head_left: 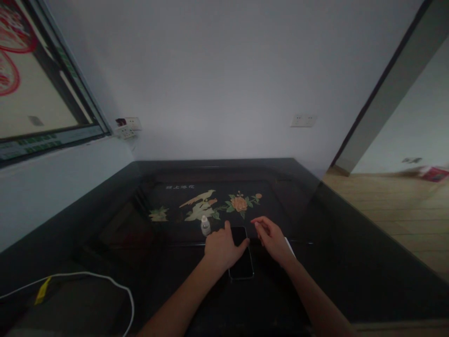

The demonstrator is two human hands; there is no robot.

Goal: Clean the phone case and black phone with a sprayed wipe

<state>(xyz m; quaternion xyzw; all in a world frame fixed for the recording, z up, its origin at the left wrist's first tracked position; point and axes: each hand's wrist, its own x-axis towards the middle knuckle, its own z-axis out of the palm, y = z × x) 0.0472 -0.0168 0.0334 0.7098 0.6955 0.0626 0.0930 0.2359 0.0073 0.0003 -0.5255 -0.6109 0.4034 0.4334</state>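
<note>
A smartphone (242,267) with a dark screen lies on the black tabletop. Over its upper left part rests my left hand (220,248), thumb and index finger spread apart, the thumb lying across the screen. Its other fingers are partly hidden. To the right of the phone, my right hand (273,241) has its fingers drawn together in a pinch; what they hold, if anything, is too small to make out. A small clear dropper bottle (205,226) with a white cap stands upright just beyond my left hand. Part of a white item (289,247) shows beside my right wrist.
The black table (336,243) has an inlaid bird and flower picture (239,203) and stands against a pale wall. A white cable (105,277) with a yellow tag (42,291) curves at the lower left. Wall sockets (303,120) sit above the table.
</note>
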